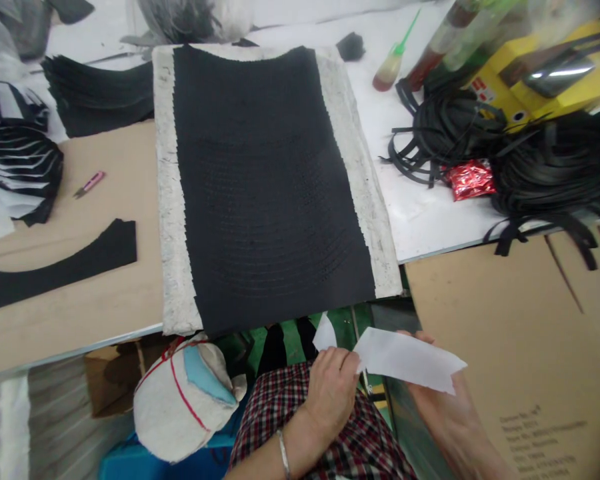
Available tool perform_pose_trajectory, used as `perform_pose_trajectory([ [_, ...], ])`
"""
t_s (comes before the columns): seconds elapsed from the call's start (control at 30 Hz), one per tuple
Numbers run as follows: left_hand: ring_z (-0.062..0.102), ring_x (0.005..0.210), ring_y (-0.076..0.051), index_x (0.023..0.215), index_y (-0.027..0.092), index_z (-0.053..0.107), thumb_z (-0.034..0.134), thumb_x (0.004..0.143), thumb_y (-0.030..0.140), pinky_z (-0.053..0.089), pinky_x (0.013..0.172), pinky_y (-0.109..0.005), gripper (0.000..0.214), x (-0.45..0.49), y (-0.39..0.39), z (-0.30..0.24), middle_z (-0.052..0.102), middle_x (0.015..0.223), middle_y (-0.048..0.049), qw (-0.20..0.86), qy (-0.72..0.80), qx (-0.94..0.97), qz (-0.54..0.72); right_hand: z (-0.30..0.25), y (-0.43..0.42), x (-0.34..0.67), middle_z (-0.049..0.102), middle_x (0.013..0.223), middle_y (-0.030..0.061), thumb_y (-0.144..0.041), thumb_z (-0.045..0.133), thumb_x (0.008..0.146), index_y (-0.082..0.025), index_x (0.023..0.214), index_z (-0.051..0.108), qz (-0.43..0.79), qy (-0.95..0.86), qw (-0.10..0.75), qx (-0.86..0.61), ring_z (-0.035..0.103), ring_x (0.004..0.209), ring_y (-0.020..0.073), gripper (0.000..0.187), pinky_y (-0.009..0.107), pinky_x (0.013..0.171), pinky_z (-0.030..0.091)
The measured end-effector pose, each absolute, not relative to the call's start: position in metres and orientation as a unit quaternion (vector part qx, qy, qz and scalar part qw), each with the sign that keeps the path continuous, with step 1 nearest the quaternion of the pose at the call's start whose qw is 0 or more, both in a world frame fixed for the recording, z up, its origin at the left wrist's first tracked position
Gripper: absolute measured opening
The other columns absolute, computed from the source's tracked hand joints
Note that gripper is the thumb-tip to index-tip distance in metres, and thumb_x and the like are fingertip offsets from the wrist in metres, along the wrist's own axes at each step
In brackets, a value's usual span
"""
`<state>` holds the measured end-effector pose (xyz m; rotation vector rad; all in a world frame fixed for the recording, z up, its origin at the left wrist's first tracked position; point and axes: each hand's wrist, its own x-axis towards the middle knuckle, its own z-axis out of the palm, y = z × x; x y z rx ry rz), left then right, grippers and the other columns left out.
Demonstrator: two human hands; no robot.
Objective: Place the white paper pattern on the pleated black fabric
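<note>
Across the worktop [105, 300] lie a curved black strip [55, 267], a big stack of black sheets [270, 187] on grey padding, and coils of black cord [545, 160] at the far right. Below its edge, over my lap, my left hand [330, 393] pinches one end of a white paper strip [410, 360] with closed fingers. My right hand [445, 407] is curled under that strip, holding it from beneath.

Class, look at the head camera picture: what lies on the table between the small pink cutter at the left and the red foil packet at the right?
In the head view, a board covered with overlapping black pieces lies between the pink cutter and the red foil packet.
</note>
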<state>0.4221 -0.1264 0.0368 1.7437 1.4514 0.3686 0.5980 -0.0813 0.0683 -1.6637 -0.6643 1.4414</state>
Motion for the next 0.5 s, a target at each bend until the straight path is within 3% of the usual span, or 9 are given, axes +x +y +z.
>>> perform_pose_trajectory([
  [0.2, 0.062, 0.092, -0.019, 0.101, 0.02, 0.064, 0.035, 0.097, 0.021, 0.053, 0.083, -0.036, 0.029, 0.386, -0.143, 0.015, 0.069, 0.098, -0.0064, 0.417, 0.596, 0.677, 0.11, 0.078, -0.065, 0.602, 0.067, 0.088, 0.0003, -0.045, 0.063, 0.079, -0.028, 0.081, 0.057, 0.502, -0.223, 0.462, -0.697, 0.062, 0.08, 0.0213, 0.019, 0.033, 0.071, 0.051],
  [0.3, 0.061, 0.112, -0.028, 0.121, 0.017, 0.061, 0.034, 0.09, 0.005, 0.049, 0.097, -0.05, 0.043, 0.356, -0.151, -0.007, 0.066, 0.119, -0.0145, 0.384, 0.674, 0.631, -0.022, 0.086, -0.062, 0.601, 0.067, 0.091, 0.002, -0.037, 0.072, 0.071, -0.026, 0.082, 0.057, 0.501, -0.246, 0.436, -0.706, 0.062, 0.079, 0.02, 0.022, 0.028, 0.065, 0.05],
  [0.37, 0.051, 0.129, -0.036, 0.134, 0.015, 0.053, 0.034, 0.084, -0.003, 0.039, 0.105, -0.062, 0.057, 0.342, -0.152, -0.019, 0.055, 0.137, -0.0222, 0.346, 0.715, 0.6, -0.094, 0.091, -0.062, 0.598, 0.067, 0.093, 0.004, -0.034, 0.074, 0.069, -0.025, 0.083, 0.058, 0.505, -0.273, 0.409, -0.71, 0.063, 0.078, 0.021, 0.024, 0.027, 0.06, 0.049],
  [0.43, 0.038, 0.14, -0.038, 0.143, 0.016, 0.044, 0.045, 0.078, -0.004, 0.032, 0.112, -0.062, 0.068, 0.342, -0.147, -0.023, 0.041, 0.149, -0.0236, 0.364, 0.713, 0.589, -0.112, 0.095, -0.063, 0.592, 0.067, 0.095, 0.0051, -0.033, 0.075, 0.068, -0.026, 0.085, 0.058, 0.512, -0.296, 0.397, -0.702, 0.063, 0.078, 0.0216, 0.025, 0.026, 0.058, 0.049],
  [0.5, 0.033, 0.143, -0.035, 0.15, 0.018, 0.03, 0.063, 0.072, 0.003, 0.031, 0.117, -0.054, 0.086, 0.356, -0.135, -0.019, 0.033, 0.155, -0.0205, 0.454, 0.652, 0.605, -0.051, 0.099, -0.064, 0.584, 0.067, 0.095, 0.0049, -0.034, 0.074, 0.069, -0.026, 0.086, 0.058, 0.519, -0.296, 0.406, -0.691, 0.063, 0.078, 0.0211, 0.025, 0.026, 0.059, 0.05],
])
